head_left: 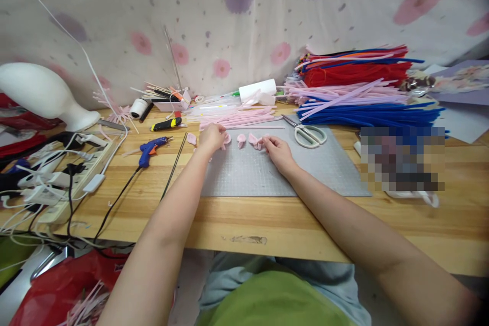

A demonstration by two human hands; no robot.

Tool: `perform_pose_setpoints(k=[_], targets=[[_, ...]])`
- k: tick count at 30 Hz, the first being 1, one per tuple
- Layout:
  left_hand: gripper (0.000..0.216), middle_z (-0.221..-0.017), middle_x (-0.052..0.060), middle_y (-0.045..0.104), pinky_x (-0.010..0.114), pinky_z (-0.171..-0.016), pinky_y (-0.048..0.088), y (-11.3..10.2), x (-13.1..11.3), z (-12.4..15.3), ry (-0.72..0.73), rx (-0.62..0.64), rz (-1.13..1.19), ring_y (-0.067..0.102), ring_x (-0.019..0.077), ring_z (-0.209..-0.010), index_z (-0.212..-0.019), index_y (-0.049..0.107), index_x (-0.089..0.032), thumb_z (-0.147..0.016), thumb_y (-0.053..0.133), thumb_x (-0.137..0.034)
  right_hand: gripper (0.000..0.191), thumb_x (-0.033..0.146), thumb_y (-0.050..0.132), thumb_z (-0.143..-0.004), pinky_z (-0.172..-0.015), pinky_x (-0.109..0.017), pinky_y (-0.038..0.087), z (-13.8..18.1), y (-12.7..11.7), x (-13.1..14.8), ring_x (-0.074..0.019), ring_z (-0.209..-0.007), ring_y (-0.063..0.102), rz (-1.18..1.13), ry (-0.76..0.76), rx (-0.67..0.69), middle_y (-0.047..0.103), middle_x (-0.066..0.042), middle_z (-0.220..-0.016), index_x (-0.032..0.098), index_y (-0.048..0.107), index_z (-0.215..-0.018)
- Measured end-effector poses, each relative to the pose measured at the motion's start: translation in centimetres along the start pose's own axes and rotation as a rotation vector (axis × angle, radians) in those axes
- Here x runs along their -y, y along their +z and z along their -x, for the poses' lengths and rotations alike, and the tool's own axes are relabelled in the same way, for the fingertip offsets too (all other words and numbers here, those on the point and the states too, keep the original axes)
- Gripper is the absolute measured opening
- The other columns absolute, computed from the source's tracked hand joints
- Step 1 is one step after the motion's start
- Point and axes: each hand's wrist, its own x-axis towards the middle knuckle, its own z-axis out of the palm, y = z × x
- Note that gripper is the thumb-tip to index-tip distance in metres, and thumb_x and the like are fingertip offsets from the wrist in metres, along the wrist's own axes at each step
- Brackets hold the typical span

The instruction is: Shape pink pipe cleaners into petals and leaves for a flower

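Over the left part of a grey cutting mat (252, 178), my left hand (212, 138) has its fingers closed on a small pink pipe-cleaner piece (227, 139), mostly behind the fingertips. My right hand (279, 154) pinches the edge of another curled pink pipe-cleaner piece (253, 140), which lies low at the mat. Between the two hands a third pink piece (241, 140) rests on the mat, touched by neither. One more pink loop (191, 138) lies left of my left hand. Behind the hands is a row of straight pink pipe cleaners (244, 116).
White-handled scissors (308, 135) lie at the mat's back right. Bundled red pipe cleaners (355, 75) and blue pipe cleaners (370, 113) are stacked behind. Leftward are a blue glue gun (148, 152), a yellow-black cutter (165, 124), a power strip (78, 183) and a white foam head (38, 92).
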Motion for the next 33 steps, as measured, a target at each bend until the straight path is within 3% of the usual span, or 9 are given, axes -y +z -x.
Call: perform_pose_setpoints(k=[3, 7, 10, 13, 17, 19, 25, 28, 33], targets=[[0.026, -0.094, 0.007, 0.067, 0.029, -0.073, 0.041, 0.2, -1.6, -0.1, 0.008, -0.024, 0.018, 0.06, 0.0201, -0.087, -0.09, 0.067, -0.022, -0.077, 0.047, -0.034, 0.036, 0.05, 0.048, -0.072, -0.043, -0.022, 0.024, -0.2, -0.2, -0.1, -0.007, -0.042, 0.031, -0.057, 0.028, -0.069, 0.04, 0.005, -0.049, 0.016, 0.059, -0.07], [0.036, -0.104, 0.011, 0.064, 0.033, -0.08, 0.041, 1.6, -3.2, -0.4, 0.033, 0.125, -0.045, 0.057, 0.0245, -0.098, -0.099, 0.063, -0.02, -0.069, 0.057, -0.041, 0.038, 0.054, 0.049, -0.071, -0.041, -0.022, 0.023, -0.1, -0.2, 0.0, -0.0066, -0.04, 0.029, -0.092, 0.029, -0.086, 0.038, 0.005, -0.047, 0.017, 0.056, -0.065], [0.041, -0.106, 0.012, 0.063, 0.034, -0.083, 0.041, 2.5, -3.7, -0.8, -0.003, 0.149, 0.015, 0.056, 0.0255, -0.101, -0.103, 0.061, -0.019, -0.064, 0.062, -0.032, 0.039, 0.055, 0.047, -0.072, -0.042, -0.021, 0.025, 0.2, -0.2, 0.0, -0.0075, -0.043, 0.033, -0.056, 0.004, -0.089, 0.041, 0.004, -0.048, 0.017, 0.056, -0.065], [0.036, -0.094, 0.01, 0.066, 0.032, -0.075, 0.044, 3.1, -4.2, -0.6, -0.098, 0.089, 0.32, 0.061, 0.0218, -0.086, -0.097, 0.062, -0.017, -0.061, 0.062, -0.019, 0.038, 0.053, 0.046, -0.073, -0.046, -0.022, 0.03, 0.2, -0.2, -0.1, -0.0091, -0.048, 0.039, -0.023, -0.043, -0.096, 0.046, 0.003, -0.052, 0.017, 0.057, -0.069], [0.018, -0.085, 0.005, 0.063, 0.024, -0.056, 0.045, 3.8, -5.4, 1.9, -0.122, -0.016, 1.046, 0.062, 0.0142, -0.07, -0.087, 0.057, -0.016, -0.07, 0.052, -0.02, 0.034, 0.049, 0.049, -0.074, -0.058, -0.024, 0.037, 0.3, 0.1, 0.2, -0.0115, -0.059, 0.048, 0.023, -0.13, -0.068, 0.055, 0.001, -0.063, 0.017, 0.058, -0.08], [0.013, -0.08, 0.003, 0.061, 0.021, -0.05, 0.043, 4.1, -6.0, 3.7, -0.11, 0.007, 1.247, 0.061, 0.0118, -0.064, -0.081, 0.055, -0.016, -0.069, 0.055, -0.021, 0.035, 0.05, 0.049, -0.074, -0.061, -0.025, 0.038, 0.5, 0.3, 0.4, -0.0122, -0.063, 0.05, 0.06, -0.154, -0.015, 0.057, 0.0, -0.067, 0.018, 0.058, -0.084], [0.013, -0.06, -0.001, 0.054, 0.014, -0.039, 0.027, 5.1, -5.7, 6.1, -0.082, 0.091, 1.261, 0.048, 0.0052, -0.05, -0.065, 0.056, -0.014, -0.063, 0.063, -0.025, 0.037, 0.048, 0.055, -0.071, -0.055, -0.024, 0.032, 0.7, -0.2, 0.9, -0.0108, -0.053, 0.042, 0.222, -0.177, -0.094, 0.044, 0.005, -0.055, 0.02, 0.056, -0.094], [0.019, -0.068, 0.002, 0.06, 0.015, -0.037, 0.027, 5.5, -5.1, 5.8, -0.013, 0.182, 1.28, 0.05, 0.0064, -0.053, -0.072, 0.06, -0.014, -0.064, 0.064, -0.032, 0.027, 0.045, 0.053, -0.073, -0.054, -0.024, 0.03, 0.3, -0.6, 1.1, -0.0106, -0.055, 0.04, 0.293, -0.215, -0.012, 0.045, 0.003, -0.056, 0.018, 0.059, -0.073], [0.03, -0.081, 0.004, 0.064, 0.016, -0.039, 0.034, 6.0, -4.2, 5.4, 0.051, 0.047, 1.263, 0.054, 0.0077, -0.057, -0.09, 0.064, -0.016, -0.065, 0.064, -0.033, 0.028, 0.042, 0.056, -0.066, -0.049, -0.023, 0.024, -0.1, -1.1, 1.5, -0.0083, -0.05, 0.033, 0.137, -0.076, 0.076, 0.041, 0.004, -0.05, 0.017, 0.051, -0.055]])
